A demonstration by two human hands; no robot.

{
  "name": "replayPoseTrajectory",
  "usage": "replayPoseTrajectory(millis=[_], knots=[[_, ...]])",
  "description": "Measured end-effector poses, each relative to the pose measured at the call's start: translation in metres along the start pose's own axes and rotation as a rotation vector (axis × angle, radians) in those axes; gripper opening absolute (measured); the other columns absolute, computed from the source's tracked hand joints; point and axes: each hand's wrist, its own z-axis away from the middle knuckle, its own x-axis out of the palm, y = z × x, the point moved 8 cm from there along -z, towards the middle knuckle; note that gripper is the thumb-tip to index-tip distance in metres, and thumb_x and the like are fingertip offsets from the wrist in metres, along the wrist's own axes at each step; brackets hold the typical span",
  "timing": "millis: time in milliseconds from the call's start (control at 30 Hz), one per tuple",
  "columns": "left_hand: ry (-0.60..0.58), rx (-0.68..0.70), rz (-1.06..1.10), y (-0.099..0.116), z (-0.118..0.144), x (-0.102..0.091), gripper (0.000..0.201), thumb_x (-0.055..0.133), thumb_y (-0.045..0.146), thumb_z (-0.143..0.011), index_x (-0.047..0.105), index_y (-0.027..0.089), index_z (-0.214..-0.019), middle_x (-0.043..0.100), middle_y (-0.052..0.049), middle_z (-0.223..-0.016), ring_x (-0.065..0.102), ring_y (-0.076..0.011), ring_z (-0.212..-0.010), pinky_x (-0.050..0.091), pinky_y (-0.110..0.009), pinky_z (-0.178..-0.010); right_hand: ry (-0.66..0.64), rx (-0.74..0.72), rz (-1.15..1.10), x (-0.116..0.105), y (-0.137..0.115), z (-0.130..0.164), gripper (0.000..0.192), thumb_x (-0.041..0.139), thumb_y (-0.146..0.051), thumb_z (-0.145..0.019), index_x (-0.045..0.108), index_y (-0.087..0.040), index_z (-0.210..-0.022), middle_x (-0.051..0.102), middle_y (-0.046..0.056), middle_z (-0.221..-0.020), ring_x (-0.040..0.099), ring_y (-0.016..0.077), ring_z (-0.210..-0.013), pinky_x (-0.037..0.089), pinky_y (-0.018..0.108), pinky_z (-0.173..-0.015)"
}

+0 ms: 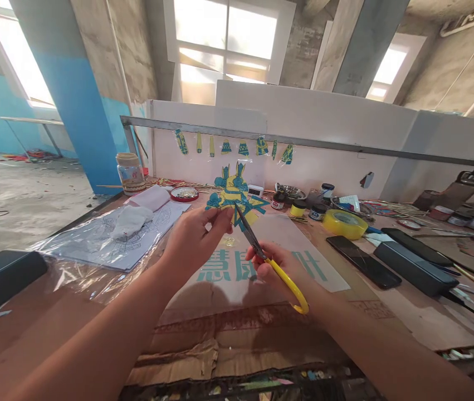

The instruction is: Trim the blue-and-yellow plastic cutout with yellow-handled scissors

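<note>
My left hand (pixel 197 236) pinches the lower left edge of a blue and yellow painted cut-out figure (pixel 233 192) and holds it up above the table. My right hand (pixel 281 270) grips yellow-handled scissors (pixel 262 253), whose dark blades point up and left and meet the figure's lower edge next to my left fingers. Under both hands lies a pale sheet with teal characters (pixel 303 262) on brown cardboard.
A yellow tape roll (pixel 344 224), small paint pots (pixel 297 209), a black phone (pixel 363 260) and dark cases (pixel 414 267) lie to the right. At left are a printed sheet under plastic (pixel 94 242), a white cloth (pixel 130 220) and a jar (pixel 130 172). Small painted pieces hang on the white back panel (pixel 324 122).
</note>
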Motion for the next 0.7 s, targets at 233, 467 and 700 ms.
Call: replayPoseTrajectory(millis=[233,467,700], knots=[[-0.015,-0.001,0.011,0.0,-0.001,0.002,0.047,0.05,0.045,-0.099,0.07,0.019,-0.066,0.068,0.001,-0.064,0.058,-0.0128,-0.06,0.04,-0.027,-0.061,-0.002,0.01,-0.03,-0.001,0.004,0.0,0.052,0.074,-0.067,-0.074,0.064,-0.021,-0.096,0.057,0.001,-0.083,0.044,0.0113,-0.068,0.034,0.022,-0.058],[-0.023,-0.051,0.098,-0.004,0.001,0.004,0.048,0.051,0.05,-0.098,0.07,0.019,-0.066,0.07,0.0,-0.066,0.061,-0.0138,-0.064,0.041,-0.027,-0.062,-0.011,-0.002,-0.031,-0.003,0.01,-0.002,0.055,0.071,-0.071,-0.076,0.062,-0.022,-0.099,0.052,-0.001,-0.08,0.039,0.0105,-0.066,0.031,0.021,-0.057],[-0.11,-0.102,0.213,-0.009,0.003,0.016,0.047,0.052,0.053,-0.096,0.07,0.019,-0.068,0.072,-0.001,-0.067,0.062,-0.0149,-0.066,0.044,-0.028,-0.064,-0.06,-0.075,0.0,0.004,-0.007,0.005,0.06,0.06,-0.077,-0.081,0.058,-0.023,-0.107,0.047,0.001,-0.088,0.041,0.0131,-0.073,0.035,0.023,-0.062]])
